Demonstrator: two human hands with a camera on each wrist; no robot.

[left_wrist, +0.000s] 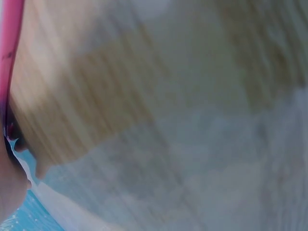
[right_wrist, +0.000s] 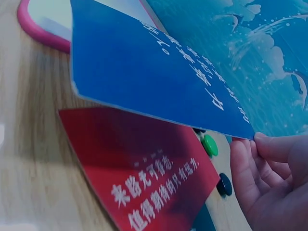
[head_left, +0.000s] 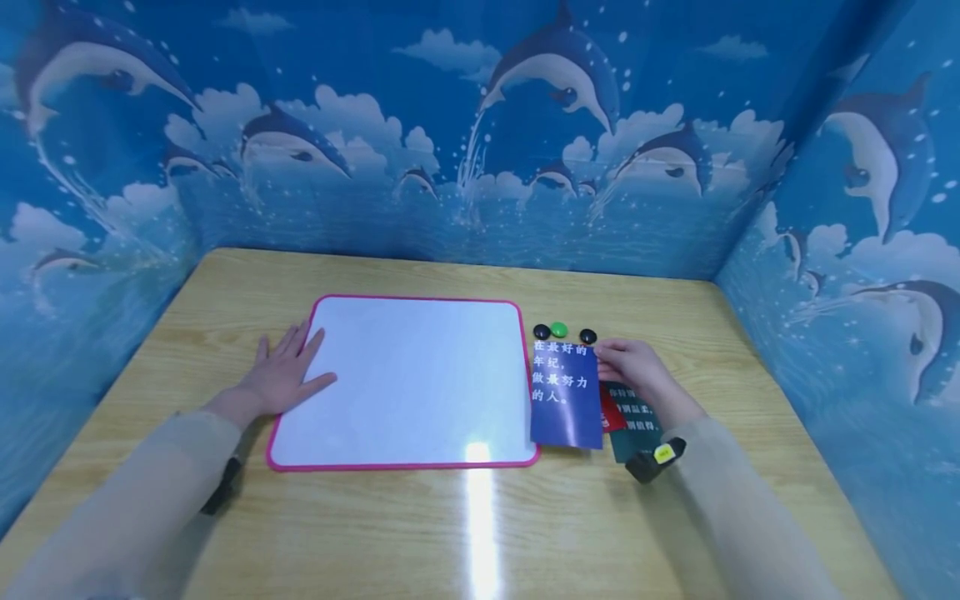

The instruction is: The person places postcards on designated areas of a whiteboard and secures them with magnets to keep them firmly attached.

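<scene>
My right hand (head_left: pixel 636 368) pinches a blue card (head_left: pixel 564 408) with white Chinese characters by its upper right corner. In the right wrist view the card (right_wrist: pixel 144 72) is lifted at a tilt over a red card (right_wrist: pixel 144 168) with white writing. A dark green card (head_left: pixel 636 417) lies partly under the red one. The blue card's left edge overlaps the right border of a whiteboard (head_left: pixel 412 383) with a pink frame. My left hand (head_left: pixel 281 371) rests with spread fingers across the board's left edge; the left wrist view catches only a part of that hand (left_wrist: pixel 12 187).
Two black magnets (head_left: pixel 542 332) and a green magnet (head_left: pixel 558 330) sit on the wooden table (head_left: pixel 360 533) behind the cards. A blue curtain (head_left: pixel 450 208) printed with dolphins encloses the table's back and sides. Glare marks the board's lower right part.
</scene>
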